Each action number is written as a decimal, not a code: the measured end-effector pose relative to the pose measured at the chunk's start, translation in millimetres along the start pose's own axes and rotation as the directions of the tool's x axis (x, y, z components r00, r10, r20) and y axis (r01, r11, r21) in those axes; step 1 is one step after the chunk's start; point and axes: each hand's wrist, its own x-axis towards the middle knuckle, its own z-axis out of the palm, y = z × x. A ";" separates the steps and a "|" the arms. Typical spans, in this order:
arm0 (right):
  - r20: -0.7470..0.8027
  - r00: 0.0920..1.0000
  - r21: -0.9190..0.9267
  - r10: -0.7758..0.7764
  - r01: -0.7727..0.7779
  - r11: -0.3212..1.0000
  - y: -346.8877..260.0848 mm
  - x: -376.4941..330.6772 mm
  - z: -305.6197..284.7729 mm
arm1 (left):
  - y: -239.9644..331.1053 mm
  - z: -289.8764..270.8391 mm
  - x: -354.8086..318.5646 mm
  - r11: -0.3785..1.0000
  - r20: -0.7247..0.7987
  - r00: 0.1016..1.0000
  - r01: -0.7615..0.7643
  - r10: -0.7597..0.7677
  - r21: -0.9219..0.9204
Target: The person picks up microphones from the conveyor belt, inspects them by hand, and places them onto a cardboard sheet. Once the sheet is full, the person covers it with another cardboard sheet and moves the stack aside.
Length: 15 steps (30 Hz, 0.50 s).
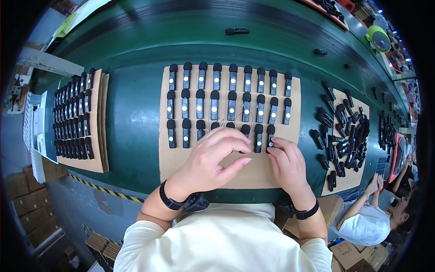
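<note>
A brown cardboard sheet (pixel 281 131) lies on the green table in front of me. Three rows of small black stick-shaped devices (pixel 215 105) with foam tips and lit white dots stand on it. My right hand (pixel 287 165) has its fingertips on the last device (pixel 270 137) of the nearest row, pressing it against the cardboard. My left hand (pixel 213 158) hovers curled over the middle of that row, covering a few devices; whether it holds one is hidden. Both wrists wear black bands.
A second cardboard sheet (pixel 97 149) at the left carries rows of unlit black devices. At the right a third sheet (pixel 358 174) holds a loose heap of them. Another person (pixel 376 217) sits at the lower right. One stray device (pixel 237 31) lies farther back on the belt.
</note>
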 end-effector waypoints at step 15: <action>-0.010 0.999 -0.026 0.044 -0.045 0.999 45.7 35.9 -75.4 | 35.5 -69.0 5.9 0.986 -0.005 0.997 -0.069 0.071 0.152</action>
